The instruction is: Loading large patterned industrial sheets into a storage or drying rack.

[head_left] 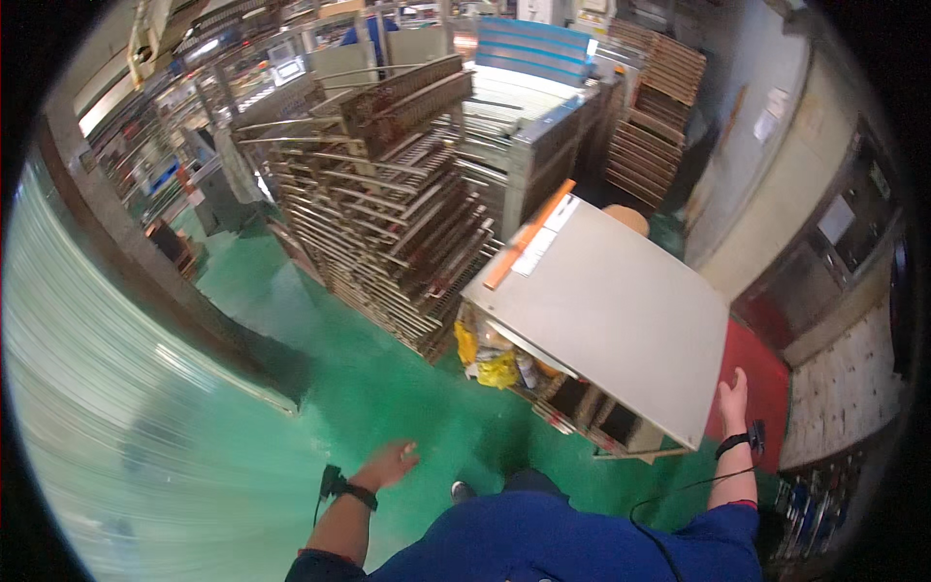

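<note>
My left hand (pixel 388 464) hangs over the green floor, back of the hand up. Its fingers are loosely bent and nothing shows in them. My right hand (pixel 734 398) is at the right edge of a table with a pale top (pixel 621 301), fingers stretched out and holding nothing; I cannot tell whether it touches the edge. Both wrists wear black straps with small devices, and a cable trails from the right one. On the table's far left edge lie an orange strip (pixel 529 236) and a white paper strip (pixel 543 238) beside it.
Yellow bags (pixel 497 371) and other items sit beneath the tabletop. A tall stack of metal racks (pixel 388 213) stands ahead, near wooden pallets (pixel 648 141). Stacked translucent sheets (pixel 126 388) fill the left side. A red mat (pixel 766 388) lies right of the table, beside a wall.
</note>
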{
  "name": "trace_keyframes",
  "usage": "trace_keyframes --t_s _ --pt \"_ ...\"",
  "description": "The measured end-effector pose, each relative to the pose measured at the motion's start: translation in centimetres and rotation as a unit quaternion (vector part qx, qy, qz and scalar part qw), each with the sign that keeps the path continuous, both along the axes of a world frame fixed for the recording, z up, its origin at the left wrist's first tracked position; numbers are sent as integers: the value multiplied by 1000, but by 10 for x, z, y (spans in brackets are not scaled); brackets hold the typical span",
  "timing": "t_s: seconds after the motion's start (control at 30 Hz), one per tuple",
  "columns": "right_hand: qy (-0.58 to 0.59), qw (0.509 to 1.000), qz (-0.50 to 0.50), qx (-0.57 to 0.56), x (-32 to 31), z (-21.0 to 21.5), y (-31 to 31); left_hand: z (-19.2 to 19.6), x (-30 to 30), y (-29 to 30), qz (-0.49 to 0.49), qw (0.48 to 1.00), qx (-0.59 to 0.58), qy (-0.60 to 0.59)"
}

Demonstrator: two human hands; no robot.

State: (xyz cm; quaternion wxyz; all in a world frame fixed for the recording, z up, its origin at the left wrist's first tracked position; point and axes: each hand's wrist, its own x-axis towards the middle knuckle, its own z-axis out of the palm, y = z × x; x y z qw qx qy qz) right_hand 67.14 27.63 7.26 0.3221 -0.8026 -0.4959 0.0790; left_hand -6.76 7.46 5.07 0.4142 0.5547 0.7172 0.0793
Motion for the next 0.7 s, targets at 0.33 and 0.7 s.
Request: trace_keyframes --t_s 0.33,0.7 --pt "153 907 344 187 -288 194 216 71 -205 42 246 958 77 125" --pt "-24 826 521 216 -473 357 304 352 -527 21 185 839 14 512"
